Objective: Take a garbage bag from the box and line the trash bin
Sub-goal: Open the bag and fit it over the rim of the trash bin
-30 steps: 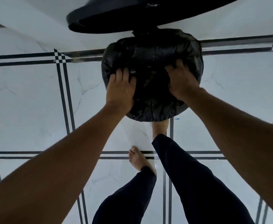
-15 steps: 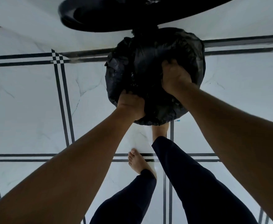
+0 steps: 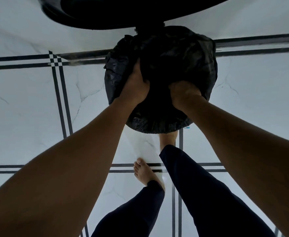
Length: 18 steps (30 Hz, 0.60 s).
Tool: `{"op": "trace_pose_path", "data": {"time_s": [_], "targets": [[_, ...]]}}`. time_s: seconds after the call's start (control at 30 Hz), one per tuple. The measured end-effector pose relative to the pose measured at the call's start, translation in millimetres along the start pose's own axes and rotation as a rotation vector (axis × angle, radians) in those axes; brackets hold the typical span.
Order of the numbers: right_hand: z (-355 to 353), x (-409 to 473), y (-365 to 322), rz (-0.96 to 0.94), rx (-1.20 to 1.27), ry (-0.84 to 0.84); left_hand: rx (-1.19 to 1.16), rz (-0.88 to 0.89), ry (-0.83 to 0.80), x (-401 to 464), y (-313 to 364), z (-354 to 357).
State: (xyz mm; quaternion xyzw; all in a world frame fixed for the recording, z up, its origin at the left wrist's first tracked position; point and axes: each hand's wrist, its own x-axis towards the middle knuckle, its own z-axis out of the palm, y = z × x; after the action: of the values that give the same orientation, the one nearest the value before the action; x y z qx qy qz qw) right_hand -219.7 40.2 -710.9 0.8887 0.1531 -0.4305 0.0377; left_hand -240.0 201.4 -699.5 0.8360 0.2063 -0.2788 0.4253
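A white tiled floor point(image 3: 29, 117) with dark lines spread below, with a raised black lid point(image 3: 106, 12) at the top. The round trash bin point(image 3: 157, 124) stood by the person's bare feet, with the black garbage bag point(image 3: 183, 57) draped over it. The left hand point(image 3: 135, 88) and the right hand point(image 3: 183, 93) reached into the bag's mouth; their fingers were hidden, so their grip could not be told.

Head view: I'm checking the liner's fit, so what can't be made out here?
- Fingertips of left hand and right hand: buried in the garbage bag.
- Trash bin: wrapped in the bag, body and rim hidden.
- Lid: cut off by the top edge.
- One foot: partly behind the bag.
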Motion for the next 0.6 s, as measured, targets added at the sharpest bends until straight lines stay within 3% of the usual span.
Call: {"op": "trace_pose_path", "data": {"time_s": [0.07, 0.17, 0.23, 0.33, 0.4, 0.47, 0.53, 0.6], "targets": [[0, -2, 2, 0.027, 0.024, -0.023, -0.091, -0.035, 0.010, 6, 0, -2], [-3, -5, -4, -0.032, 0.048, 0.201, -0.053, -0.003, 0.027, -2, -4, 5], [-4, -5, -8, -0.095, 0.109, 0.322, 0.120, 0.109, 0.107, -14, -6, 14], [-10, 1, -9, -0.095, 0.365, 0.196, 0.465, 0.211, 0.142, -29, -10, 30], [-15, 6, -3, -0.011, 0.612, 0.092, 0.754, 0.152, -0.021, -36, -12, 39], [-19, 10, 4, 0.037, 0.724, 0.144, 0.980, 0.070, -0.236, -40, -13, 43], [-22, 14, 9, 0.053, 0.747, 0.195, 1.071, 0.025, -0.341, -42, -11, 42], [-21, 18, 11, 0.051, 0.687, 0.171, 1.060, 0.017, -0.347, -40, -9, 42]]}}
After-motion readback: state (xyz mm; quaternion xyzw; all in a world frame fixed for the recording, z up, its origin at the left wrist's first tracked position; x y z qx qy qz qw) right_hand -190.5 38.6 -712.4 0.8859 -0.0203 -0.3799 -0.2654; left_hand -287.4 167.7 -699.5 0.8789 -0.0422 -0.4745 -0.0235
